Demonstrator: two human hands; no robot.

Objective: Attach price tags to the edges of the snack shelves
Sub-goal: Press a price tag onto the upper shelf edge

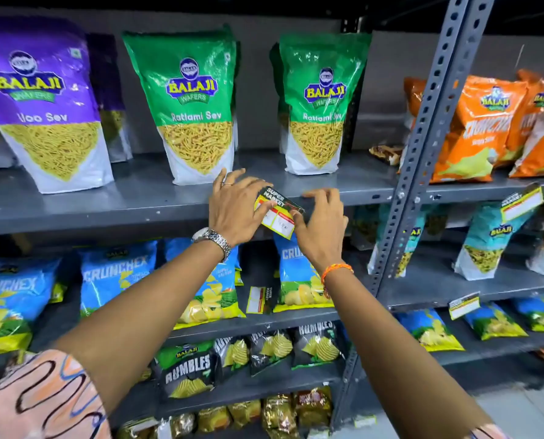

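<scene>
A black, yellow and red price tag [278,215] marked SUPER MARKET sits tilted at the front edge of the grey upper shelf [105,213]. My left hand [235,207], with a watch on its wrist, pinches the tag's left end with the thumb on top. My right hand [319,223] holds the tag's right end with its thumb; its other fingers curl over the shelf edge. Another tag [258,299] stands upright on the shelf below, among the blue chip bags.
Green Ratlami Sev bags [191,103] and a purple Aloo Sev bag [42,103] stand on the upper shelf behind my hands. A perforated grey upright [422,147] divides the racks. On the right rack, tags [521,202] [464,305] hang from shelf edges.
</scene>
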